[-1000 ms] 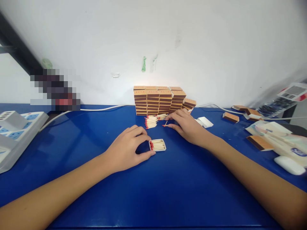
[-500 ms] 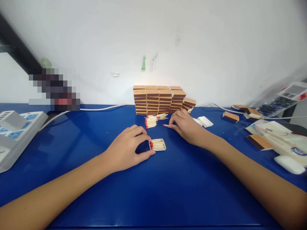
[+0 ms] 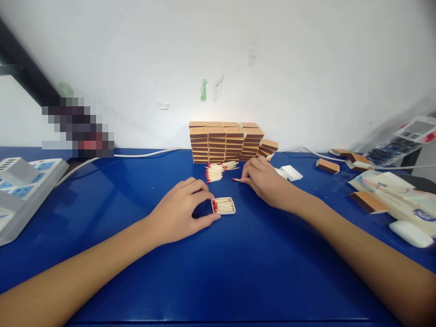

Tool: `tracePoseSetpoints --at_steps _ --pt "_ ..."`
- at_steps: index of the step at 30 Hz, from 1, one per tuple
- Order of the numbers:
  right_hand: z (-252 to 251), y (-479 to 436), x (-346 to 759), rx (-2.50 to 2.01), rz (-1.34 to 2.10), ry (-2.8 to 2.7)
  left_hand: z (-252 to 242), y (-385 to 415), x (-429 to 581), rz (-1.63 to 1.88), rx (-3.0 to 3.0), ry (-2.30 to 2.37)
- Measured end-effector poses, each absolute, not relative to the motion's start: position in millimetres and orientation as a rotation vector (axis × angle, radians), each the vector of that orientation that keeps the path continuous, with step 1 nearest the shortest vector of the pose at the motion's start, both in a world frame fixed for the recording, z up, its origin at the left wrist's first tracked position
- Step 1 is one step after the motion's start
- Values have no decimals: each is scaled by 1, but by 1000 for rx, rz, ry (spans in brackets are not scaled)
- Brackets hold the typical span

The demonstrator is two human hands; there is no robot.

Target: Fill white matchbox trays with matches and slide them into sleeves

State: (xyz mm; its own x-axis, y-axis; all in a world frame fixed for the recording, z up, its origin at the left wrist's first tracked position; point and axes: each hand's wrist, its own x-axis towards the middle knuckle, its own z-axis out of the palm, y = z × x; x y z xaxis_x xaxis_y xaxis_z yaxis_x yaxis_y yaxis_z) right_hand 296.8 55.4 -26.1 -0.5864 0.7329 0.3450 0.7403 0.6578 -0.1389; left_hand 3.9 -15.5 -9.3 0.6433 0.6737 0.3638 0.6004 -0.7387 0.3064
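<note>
- On the blue table (image 3: 204, 281), match tray (image 3: 227, 207) is gripped by the left hand (image 3: 185, 209)
- single match (image 3: 236, 180) is pinched by the right hand (image 3: 260, 179), tail end kinda hidden
- that pinch's been closed up since a second ago

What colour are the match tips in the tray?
Red match tips, clearest in the head view.

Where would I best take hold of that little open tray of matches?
Likely by the two long walls of the tray, from its right end: that end is free, while the left hand brackets the other, and the open top leaves the matches uncovered, so keep it level.
</note>
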Motion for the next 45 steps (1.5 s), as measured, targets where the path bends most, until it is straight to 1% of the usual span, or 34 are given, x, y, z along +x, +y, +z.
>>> tracePoseSetpoints --at_steps 4,10,15,23,29,40,42,45 --pt "-20 47 292 -1125 -23 -2480 -9 -15 5 713 2703 1048" --pt "-3 8 265 -992 18 -2513 -8 -15 6 717 2693 1051" --pt "-2 -13 250 -977 -80 -2588 -8 -15 6 707 2708 1055" --pt "-6 -8 250 -1052 -168 -2653 -9 -14 6 700 2708 1052" --pt "-2 -7 249 -1020 -173 -2627 -9 -14 6 705 2703 1059" --pt "4 -8 253 -963 -12 -2525 -8 -14 6 704 2703 1055" --pt "7 -2 264 -999 -39 -2482 -7 -15 6 726 2698 1050" --pt "11 17 295 -1171 -135 -2408 -7 -15 5 756 2692 1047"
